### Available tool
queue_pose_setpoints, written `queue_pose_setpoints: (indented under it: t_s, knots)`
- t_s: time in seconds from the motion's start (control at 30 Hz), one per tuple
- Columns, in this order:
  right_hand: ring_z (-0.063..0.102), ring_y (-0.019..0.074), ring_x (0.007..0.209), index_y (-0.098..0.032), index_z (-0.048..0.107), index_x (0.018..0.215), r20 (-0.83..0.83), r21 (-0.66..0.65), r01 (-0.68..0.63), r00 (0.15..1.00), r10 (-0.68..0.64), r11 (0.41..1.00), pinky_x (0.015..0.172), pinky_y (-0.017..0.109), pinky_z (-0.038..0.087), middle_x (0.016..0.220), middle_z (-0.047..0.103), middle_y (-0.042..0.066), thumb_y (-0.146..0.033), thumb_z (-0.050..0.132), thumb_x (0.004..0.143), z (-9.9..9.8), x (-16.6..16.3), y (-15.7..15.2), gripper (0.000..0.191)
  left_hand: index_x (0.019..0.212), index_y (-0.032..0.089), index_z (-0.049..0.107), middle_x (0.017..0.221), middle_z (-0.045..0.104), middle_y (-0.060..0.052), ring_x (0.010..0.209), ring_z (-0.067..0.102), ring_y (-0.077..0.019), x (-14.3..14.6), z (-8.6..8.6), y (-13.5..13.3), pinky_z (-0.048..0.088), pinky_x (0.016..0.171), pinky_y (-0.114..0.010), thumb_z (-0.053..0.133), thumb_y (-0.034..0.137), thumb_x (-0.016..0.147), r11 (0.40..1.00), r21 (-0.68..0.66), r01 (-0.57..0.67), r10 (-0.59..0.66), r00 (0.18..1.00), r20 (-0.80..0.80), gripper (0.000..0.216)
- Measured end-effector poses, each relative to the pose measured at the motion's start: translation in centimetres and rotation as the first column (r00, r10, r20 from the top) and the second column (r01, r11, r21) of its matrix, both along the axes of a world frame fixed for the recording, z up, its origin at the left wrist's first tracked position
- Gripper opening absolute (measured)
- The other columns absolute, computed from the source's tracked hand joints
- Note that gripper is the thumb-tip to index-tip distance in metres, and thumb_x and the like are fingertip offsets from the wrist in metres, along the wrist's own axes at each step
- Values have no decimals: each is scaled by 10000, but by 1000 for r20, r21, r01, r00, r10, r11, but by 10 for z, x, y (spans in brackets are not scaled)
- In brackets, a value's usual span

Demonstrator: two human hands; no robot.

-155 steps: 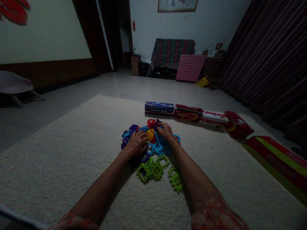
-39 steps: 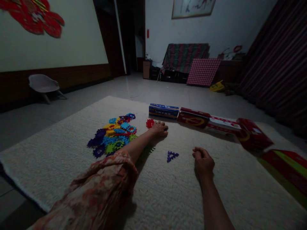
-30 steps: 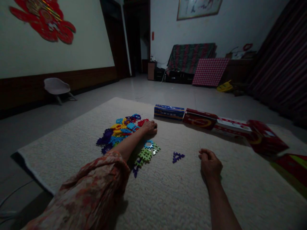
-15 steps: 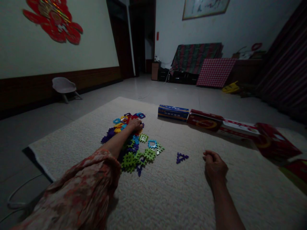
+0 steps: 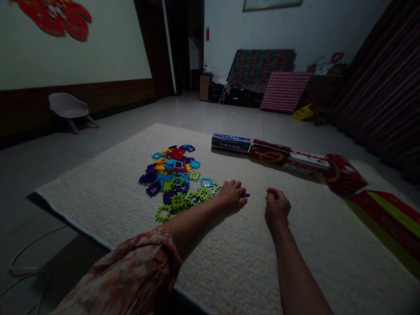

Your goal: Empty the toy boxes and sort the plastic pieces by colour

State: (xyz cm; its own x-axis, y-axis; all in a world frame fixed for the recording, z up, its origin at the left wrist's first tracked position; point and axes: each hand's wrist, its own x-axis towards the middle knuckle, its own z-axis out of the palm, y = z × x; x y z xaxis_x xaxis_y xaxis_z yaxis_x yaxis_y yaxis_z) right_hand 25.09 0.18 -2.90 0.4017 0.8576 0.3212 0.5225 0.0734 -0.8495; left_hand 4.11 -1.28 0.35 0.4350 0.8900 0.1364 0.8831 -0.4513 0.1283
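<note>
On a cream rug [image 5: 229, 262] lies a heap of coloured plastic interlocking tiles [image 5: 173, 175], purple, blue, yellow, red and green. My left hand [image 5: 232, 194] rests palm down just right of the green tiles, fingers stretched over a small purple triangular tile [image 5: 246, 195] whose tip shows at the fingertips. My right hand [image 5: 276, 205] lies on the rug a little to the right, fingers curled into a loose fist; I see nothing in it.
A row of boxes, one blue [image 5: 231, 143] and several red [image 5: 269, 152], lines the rug's far edge, with a long red-green box [image 5: 387, 218] at right. A small chair [image 5: 67, 107] stands by the left wall. A cable [image 5: 26, 262] lies on the floor at left.
My left hand has left the far side of the tile heap and come right and nearer, onto the purple triangle. The right hand stays fisted in place. The view has tilted down.
</note>
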Motion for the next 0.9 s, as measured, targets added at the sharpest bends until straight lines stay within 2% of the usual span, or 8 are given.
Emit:
queue_pose_setpoints:
  t_s: [0.07,0.13,0.3,0.47,0.73,0.9]
  knots:
    - [648,245,817,-155,750,966,26,-9,-11,1000,11,1000,800,371,509,940,758,110,-356,459,683,1,-9,-9,453,1146,329,681,1255,590,-101,1181,506,-314,2,-1,-10,445,888,-490,509,384,915,1000,-3,-6,6,1000,2,293]
    - [649,252,844,-153,751,966,52,-4,-37,998,38,999,833,381,506,976,752,123,-353,450,681,1,-22,-18,461,1161,297,661,1238,592,-107,1164,514,-308,-10,2,-18,444,904,-487,500,377,921,1000,-4,-17,17,1000,-9,300]
    - [634,253,865,-166,751,945,138,-23,-125,982,127,992,865,389,493,966,735,123,-337,436,692,1,-61,-36,439,1131,190,624,1229,601,-140,1186,503,-314,-68,7,-44,389,995,-512,473,364,944,992,57,-110,115,989,-89,297]
    - [623,266,914,-165,743,940,327,-37,-181,927,183,983,931,430,456,984,733,137,-317,432,731,-1,-79,-46,404,1124,208,614,1214,619,-110,1171,516,-294,-122,5,-62,380,984,-492,466,362,958,982,110,-153,165,980,-112,271]
    - [633,278,873,-169,740,903,318,-3,-232,922,221,973,882,439,478,974,744,152,-369,449,754,-5,-70,-45,383,1155,228,631,1229,624,-95,1209,516,-271,-185,9,-46,359,1012,-455,484,350,946,991,106,-81,97,984,-149,282]
    - [635,287,855,-177,742,889,347,-6,-222,914,210,975,856,452,477,967,750,154,-385,448,746,-6,-71,-43,388,1167,240,636,1261,625,-91,1202,531,-270,-225,12,-30,366,1000,-445,470,352,946,985,104,-138,155,972,-176,298]
